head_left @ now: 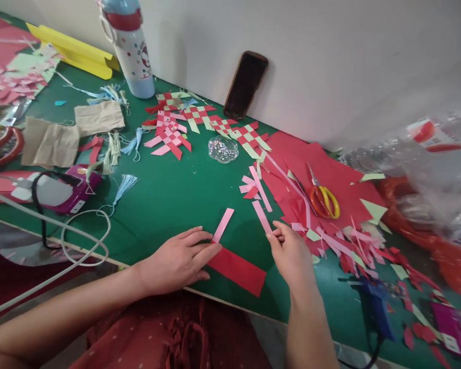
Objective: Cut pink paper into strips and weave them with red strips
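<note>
My left hand lies with outstretched fingers over the left end of a red paper strip, pressing it to the table. A short pink paper strip stands out from the red strip's upper left edge, beside the fingertips. Between the thumb and fingers of my right hand is the lower end of another pink paper strip, which points up and left. Loose pink strips lie just beyond it. The left end of the red strip is hidden under my left hand.
Scissors rest on red paper sheets among scraps. Woven paper fish and a bead dish lie farther back. A phone leans on the wall near a bottle. A blue glue gun is at right, white cables at left.
</note>
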Demonstrator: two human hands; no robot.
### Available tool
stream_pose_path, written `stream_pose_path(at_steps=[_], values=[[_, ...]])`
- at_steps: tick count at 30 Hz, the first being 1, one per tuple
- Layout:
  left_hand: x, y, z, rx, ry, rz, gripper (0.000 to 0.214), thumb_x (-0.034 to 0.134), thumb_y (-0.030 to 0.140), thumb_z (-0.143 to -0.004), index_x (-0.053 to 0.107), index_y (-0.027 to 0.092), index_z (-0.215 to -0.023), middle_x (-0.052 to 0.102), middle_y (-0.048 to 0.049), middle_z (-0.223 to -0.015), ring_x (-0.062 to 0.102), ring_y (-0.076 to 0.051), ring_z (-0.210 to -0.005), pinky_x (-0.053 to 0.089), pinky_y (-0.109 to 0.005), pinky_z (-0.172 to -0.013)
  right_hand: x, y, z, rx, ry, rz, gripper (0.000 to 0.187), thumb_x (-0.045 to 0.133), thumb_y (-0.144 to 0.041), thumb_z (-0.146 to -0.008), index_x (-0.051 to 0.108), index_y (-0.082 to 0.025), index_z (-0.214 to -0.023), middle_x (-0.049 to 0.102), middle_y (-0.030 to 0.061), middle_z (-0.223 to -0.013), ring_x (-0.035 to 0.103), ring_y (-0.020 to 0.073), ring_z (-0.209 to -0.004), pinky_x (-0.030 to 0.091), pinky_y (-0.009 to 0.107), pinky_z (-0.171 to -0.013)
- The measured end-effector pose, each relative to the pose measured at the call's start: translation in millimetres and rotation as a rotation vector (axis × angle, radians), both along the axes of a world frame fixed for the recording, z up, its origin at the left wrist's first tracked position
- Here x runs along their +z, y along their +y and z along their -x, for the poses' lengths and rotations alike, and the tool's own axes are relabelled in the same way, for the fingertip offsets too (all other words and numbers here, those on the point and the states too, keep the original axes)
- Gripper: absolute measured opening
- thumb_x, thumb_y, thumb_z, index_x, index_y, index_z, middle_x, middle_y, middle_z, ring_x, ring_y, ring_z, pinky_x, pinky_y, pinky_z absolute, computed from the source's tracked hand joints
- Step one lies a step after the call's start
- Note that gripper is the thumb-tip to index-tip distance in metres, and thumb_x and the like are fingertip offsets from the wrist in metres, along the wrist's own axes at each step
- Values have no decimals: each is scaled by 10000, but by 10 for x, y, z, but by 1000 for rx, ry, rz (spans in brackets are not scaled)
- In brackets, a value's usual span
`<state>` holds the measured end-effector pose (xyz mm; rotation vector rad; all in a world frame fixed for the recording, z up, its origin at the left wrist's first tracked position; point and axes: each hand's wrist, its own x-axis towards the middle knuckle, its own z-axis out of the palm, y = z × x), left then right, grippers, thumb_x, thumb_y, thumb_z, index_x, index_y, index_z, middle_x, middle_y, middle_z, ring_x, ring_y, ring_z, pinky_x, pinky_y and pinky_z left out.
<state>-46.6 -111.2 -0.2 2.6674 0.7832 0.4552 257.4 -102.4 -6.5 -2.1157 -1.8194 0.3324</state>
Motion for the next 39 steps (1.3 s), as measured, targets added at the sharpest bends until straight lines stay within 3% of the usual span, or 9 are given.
stream_pose_path(at_steps=[5, 10, 13, 18, 22, 26, 35, 39], values=[[-80, 17, 32, 19, -64, 50, 437, 569, 306, -955, 472, 127, -1342, 686, -124, -1173, 553, -252, -1237, 421, -449, -1111, 42, 59, 13, -14, 47, 51, 281, 496, -366, -799, 659, -200, -958, 666, 29, -705, 632, 218, -693, 494, 353, -667], [-161, 0, 20, 43, -95, 61, 352, 463, 248, -1003, 486, 130, -1334, 697, -107, -1137, 553, -241, -1230, 419, -458, -1114, 112, 46, 74, -14, 63, 35, 254, 492, -433, -798, 633, -221, -786, 675, 75, -796, 627, 248, -796, 497, 399, -753], [-164, -12, 18, 50, -112, 74, 360, 471, 244, -998, 481, 135, -1341, 693, -103, -1158, 547, -243, -1238, 416, -456, -1117, 190, -8, 100, -20, 99, 15, 322, 494, -505, -824, 631, -214, -823, 695, 95, -888, 638, 236, -795, 514, 376, -733], [-161, -19, 31, 57, -130, 83, 385, 497, 224, -978, 475, 141, -1353, 691, -105, -1174, 535, -240, -1258, 410, -449, -1119, 336, -226, 156, 7, 227, 70, 345, 544, -547, -864, 632, -215, -840, 705, 39, -747, 665, 193, -668, 527, 294, -636], [-146, -7, 36, 44, -117, 70, 368, 498, 257, -982, 503, 149, -1334, 688, -105, -1182, 530, -247, -1260, 397, -442, -1124, 384, -447, 180, 34, 397, 151, 340, 560, -540, -875, 653, -215, -907, 722, 32, -776, 687, 186, -681, 536, 268, -628], [-119, 5, 28, 27, -126, 71, 339, 514, 266, -974, 543, 160, -1295, 678, -97, -1211, 522, -244, -1259, 399, -419, -1116, 387, -609, 165, 36, 391, 187, 349, 553, -545, -881, 676, -220, -915, 702, 9, -724, 677, 174, -651, 522, 251, -605], [-111, 1, 14, 18, -149, 36, 251, 497, 230, -953, 618, 163, -1162, 703, -89, -1132, 537, -234, -1225, 441, -378, -1060, 284, -773, 247, -82, 338, -82, 377, 568, -558, -862, 683, -203, -910, 745, 69, -809, 707, 213, -743, 538, 295, -695], [-109, -21, 20, 28, -140, 25, 297, 583, 268, -901, 613, 154, -1174, 689, -103, -1143, 548, -246, -1213, 459, -372, -1032, 229, -742, 209, -112, 426, -150, 433, 556, -556, -871, 638, -176, -1063, 728, 69, -784, 679, 182, -620, 548, 298, -626]])
